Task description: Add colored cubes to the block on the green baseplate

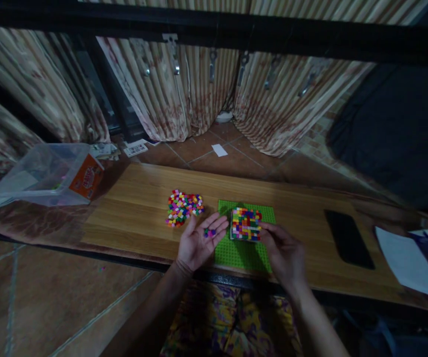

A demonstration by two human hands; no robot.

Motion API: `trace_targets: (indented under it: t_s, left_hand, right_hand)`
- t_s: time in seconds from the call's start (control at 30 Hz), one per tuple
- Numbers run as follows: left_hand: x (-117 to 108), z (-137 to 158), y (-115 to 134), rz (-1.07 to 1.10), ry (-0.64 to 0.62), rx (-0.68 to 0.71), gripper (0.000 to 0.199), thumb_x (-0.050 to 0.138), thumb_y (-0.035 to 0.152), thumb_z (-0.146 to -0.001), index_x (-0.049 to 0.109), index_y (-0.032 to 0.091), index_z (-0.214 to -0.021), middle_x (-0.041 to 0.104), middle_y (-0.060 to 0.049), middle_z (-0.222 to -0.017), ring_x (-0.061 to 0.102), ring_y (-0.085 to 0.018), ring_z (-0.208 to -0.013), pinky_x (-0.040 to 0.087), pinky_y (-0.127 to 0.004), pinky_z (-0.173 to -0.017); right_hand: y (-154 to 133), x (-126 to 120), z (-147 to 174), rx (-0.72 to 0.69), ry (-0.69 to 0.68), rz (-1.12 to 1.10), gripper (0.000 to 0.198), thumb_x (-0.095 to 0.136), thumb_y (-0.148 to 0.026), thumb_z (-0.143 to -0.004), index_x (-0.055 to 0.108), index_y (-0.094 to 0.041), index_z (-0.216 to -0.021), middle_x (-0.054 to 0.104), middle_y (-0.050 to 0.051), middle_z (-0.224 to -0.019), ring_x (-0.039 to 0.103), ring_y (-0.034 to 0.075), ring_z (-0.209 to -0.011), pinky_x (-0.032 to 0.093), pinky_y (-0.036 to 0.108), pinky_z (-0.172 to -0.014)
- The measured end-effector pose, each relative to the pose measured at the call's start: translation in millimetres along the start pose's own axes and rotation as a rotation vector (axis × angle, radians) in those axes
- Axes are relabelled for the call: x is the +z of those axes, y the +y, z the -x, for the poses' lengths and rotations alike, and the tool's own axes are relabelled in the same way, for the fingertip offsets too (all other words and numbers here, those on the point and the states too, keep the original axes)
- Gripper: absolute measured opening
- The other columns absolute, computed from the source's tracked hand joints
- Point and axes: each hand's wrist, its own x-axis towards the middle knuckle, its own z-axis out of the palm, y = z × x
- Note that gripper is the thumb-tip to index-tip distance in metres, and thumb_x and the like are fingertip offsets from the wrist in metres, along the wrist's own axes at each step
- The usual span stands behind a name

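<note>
My left hand (201,245) lies palm up with its fingers stretched out, and several small purple, blue and green toy bricks (209,232) rest on it. At the right edge of a block of multicoloured toy bricks (245,223), my right hand (284,253) has its thumb and forefinger pinched together. What sits between those fingertips is too small to make out. The brick block stands on a green studded baseplate (243,258), raised above it. Left of the baseplate, a loose pile of mixed coloured bricks (182,208) is spread on the wooden table (135,213).
A clear plastic tub (50,173) with an orange label stands at the left end. On the right lie a black phone-like slab (347,238) and white paper (410,263). Striped curtains (184,94) hang behind, below a dark horizontal bar (214,29).
</note>
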Motion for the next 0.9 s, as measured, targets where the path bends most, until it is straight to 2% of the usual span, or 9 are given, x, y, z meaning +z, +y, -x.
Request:
trace_targets:
  t_s: [0.17, 0.43, 0.9]
  left_hand:
    - [0.2, 0.0, 1.0, -0.011, 0.006, 0.000, 0.065, 0.037, 0.054, -0.089, 0.047, 0.004, -0.129, 0.051, -0.020, -0.133, 0.048, -0.027, -0.124, 0.037, -0.035, -0.104]
    - [0.5, -0.7, 1.1, -0.017, 0.016, -0.008, 0.065, 0.036, 0.055, -0.088, 0.049, 0.005, -0.127, 0.055, -0.020, -0.128, 0.051, -0.026, -0.121, 0.039, -0.035, -0.102]
    - [-0.5, 0.3, 0.1, -0.015, -0.010, -0.008, 0.062, 0.039, 0.053, -0.088, 0.050, 0.005, -0.127, 0.054, -0.020, -0.130, 0.051, -0.026, -0.121, 0.036, -0.036, -0.105]
  right_hand:
    - [4.4, -10.9, -21.7, -0.089, 0.045, 0.121, 0.024, 0.053, -0.035, -0.084, 0.070, -0.018, -0.089, 0.067, 0.007, -0.089, 0.063, 0.020, -0.083, 0.050, 0.032, -0.071]
    - [-1.8, 0.5, -36.2, -0.280, -0.086, 0.369, 0.025, 0.046, -0.026, -0.087, 0.069, -0.018, -0.091, 0.066, 0.008, -0.090, 0.061, 0.019, -0.082, 0.048, 0.033, -0.077]
    - [1.5, 6.1, -46.9, -0.274, -0.082, 0.552, 0.026, 0.044, -0.028, -0.087, 0.068, -0.018, -0.085, 0.066, 0.008, -0.086, 0.059, 0.021, -0.080, 0.046, 0.034, -0.075]
